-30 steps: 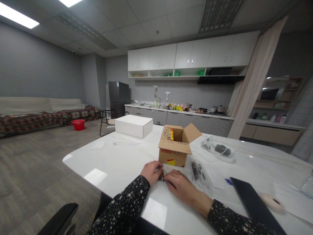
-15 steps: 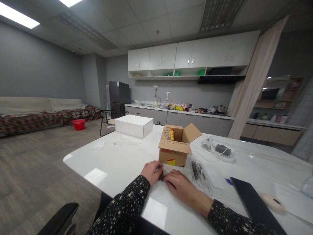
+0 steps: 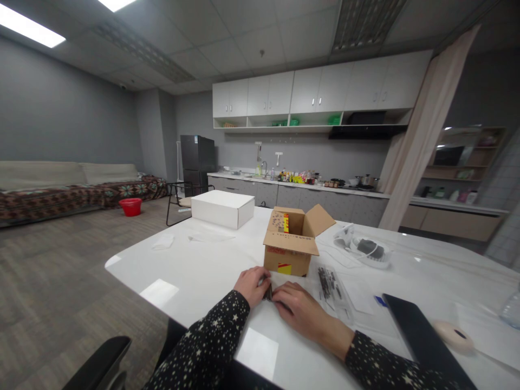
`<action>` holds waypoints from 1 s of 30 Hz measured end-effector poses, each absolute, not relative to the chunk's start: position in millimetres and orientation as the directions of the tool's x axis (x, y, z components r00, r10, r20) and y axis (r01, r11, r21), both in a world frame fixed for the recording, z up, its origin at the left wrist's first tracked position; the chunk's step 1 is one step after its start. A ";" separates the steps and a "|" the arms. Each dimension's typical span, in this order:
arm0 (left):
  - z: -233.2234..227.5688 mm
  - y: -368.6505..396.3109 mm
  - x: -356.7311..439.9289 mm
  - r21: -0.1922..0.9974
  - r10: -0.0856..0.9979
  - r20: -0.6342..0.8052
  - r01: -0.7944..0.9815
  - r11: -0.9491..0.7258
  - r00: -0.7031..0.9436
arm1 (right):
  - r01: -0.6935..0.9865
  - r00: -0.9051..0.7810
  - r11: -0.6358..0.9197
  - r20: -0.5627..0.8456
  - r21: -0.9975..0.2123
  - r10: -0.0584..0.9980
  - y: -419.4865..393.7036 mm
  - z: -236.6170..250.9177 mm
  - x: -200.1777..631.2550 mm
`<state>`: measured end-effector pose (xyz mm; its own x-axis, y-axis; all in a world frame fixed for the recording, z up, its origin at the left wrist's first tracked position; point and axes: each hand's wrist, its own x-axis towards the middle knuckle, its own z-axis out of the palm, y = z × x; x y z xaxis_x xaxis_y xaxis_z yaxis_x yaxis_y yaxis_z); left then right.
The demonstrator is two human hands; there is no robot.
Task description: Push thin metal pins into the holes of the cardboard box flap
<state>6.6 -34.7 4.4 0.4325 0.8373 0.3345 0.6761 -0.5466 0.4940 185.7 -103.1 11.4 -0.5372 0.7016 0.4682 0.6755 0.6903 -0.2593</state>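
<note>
My left hand (image 3: 253, 286) rests on the white table with its fingers curled in. Close beside it on the right is my right hand (image 3: 298, 306), its fingers bent toward the left one. Between the fingertips of both hands sits a small bundle of thin dark sticks (image 3: 268, 292), partly covered by the fingers; their exact kind is too small to make out. Just beyond the hands stands an open cardboard box (image 3: 286, 259) with a yellow and red label. To the right lies a clear plastic case (image 3: 335, 290) holding several similar dark thin pieces.
A white box (image 3: 219, 208) stands at the far left of the table (image 3: 195, 281). On the right are a white cable device (image 3: 369, 252), a dark flat tablet-like slab (image 3: 422, 336) and a beige mouse-like object (image 3: 453, 336). A clear bottle (image 3: 511, 309) is at the right edge.
</note>
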 end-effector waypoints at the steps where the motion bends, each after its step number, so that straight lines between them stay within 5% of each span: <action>1: 4.2 -34.7 6.6 0.495 0.838 0.334 0.676 -0.546 0.432 | 0.676 -0.537 0.690 0.468 -0.259 0.702 -103.0 11.2 185.8; 30: 3.0 -34.3 5.9 0.511 0.838 0.347 0.665 -0.545 0.420 | 0.667 -0.553 0.699 0.459 -0.257 0.696 -105.1 14.2 185.5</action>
